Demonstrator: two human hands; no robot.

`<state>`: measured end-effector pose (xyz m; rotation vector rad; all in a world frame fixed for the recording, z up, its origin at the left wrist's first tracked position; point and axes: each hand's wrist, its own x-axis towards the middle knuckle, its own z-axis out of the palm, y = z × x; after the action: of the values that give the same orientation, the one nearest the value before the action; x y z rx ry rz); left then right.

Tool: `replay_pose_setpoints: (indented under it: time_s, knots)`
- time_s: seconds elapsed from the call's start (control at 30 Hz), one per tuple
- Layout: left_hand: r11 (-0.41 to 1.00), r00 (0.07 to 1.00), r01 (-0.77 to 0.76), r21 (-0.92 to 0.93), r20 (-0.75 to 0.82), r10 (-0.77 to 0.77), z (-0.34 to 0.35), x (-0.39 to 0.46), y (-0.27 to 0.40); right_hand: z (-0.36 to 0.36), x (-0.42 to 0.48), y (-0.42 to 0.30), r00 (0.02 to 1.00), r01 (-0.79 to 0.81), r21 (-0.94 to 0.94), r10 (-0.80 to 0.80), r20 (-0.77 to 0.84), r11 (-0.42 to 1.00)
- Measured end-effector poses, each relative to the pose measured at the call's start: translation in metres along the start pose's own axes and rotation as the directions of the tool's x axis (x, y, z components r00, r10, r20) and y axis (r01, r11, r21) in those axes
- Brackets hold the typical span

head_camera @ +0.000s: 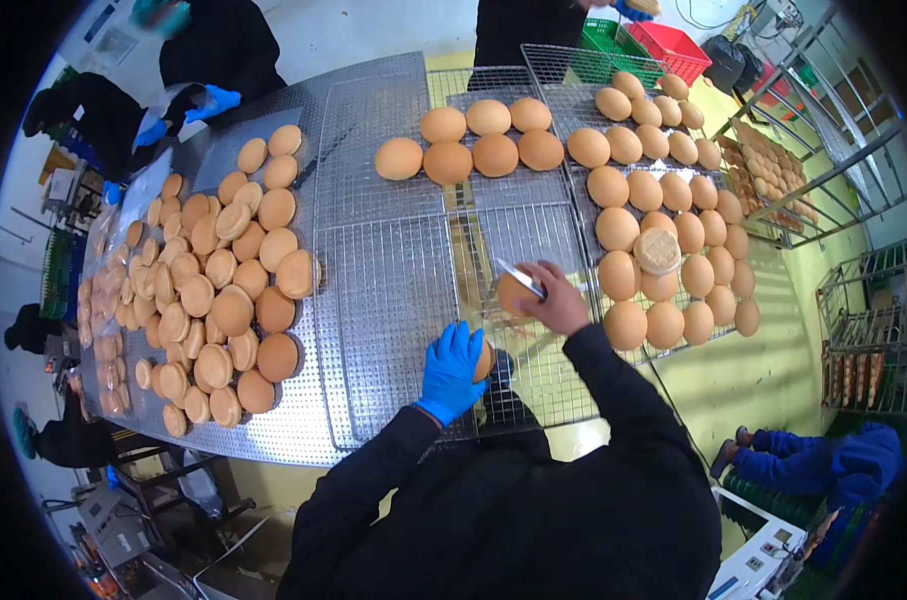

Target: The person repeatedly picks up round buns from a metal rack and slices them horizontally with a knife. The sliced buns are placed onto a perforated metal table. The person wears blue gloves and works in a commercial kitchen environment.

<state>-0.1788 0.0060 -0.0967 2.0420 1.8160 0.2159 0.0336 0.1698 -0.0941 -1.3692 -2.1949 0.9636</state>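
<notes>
My left hand (453, 373), in a blue glove, rests over a round bread bun (484, 361) at the near part of a wire cooling rack (393, 300). Farther right, my bare right hand (554, 298) grips a knife (521, 277), its blade pointing up and left across another bun (510, 294). Rows of whole brown buns (624, 324) cover the rack on the right, with one pale-faced bun (657, 251) lying on top of them. Two shorter rows of buns (495, 154) lie at the far side of the racks.
Many buns (232, 310) are heaped on the perforated metal table (303, 439) at left. Another knife (326, 156) lies beyond them. Co-workers with blue gloves (214, 103) stand at the far left side. Metal rack trolleys (836, 180) and green and red crates (671, 51) are at right.
</notes>
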Motion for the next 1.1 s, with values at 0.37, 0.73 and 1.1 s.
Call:
replay_pose_setpoints:
  time_s: [0.37,0.73,1.1]
  knots:
    - [-0.789,0.993,0.056,-0.612,0.118,-0.021,-0.077,-0.065,-0.047,0.053,-0.169,-0.065,0.957,-0.219,-0.065,0.201,-0.208,0.974]
    - [-0.891,0.990,0.107,-0.441,0.130,0.055,-0.077,-0.117,-0.053,0.068,-0.161,-0.067,0.926,-0.206,-0.049,0.179,-0.333,0.977]
    - [-0.671,0.973,-0.021,-0.741,0.140,-0.185,-0.073,-0.148,-0.063,0.076,-0.114,-0.080,0.972,-0.185,0.126,0.200,-0.126,0.975]
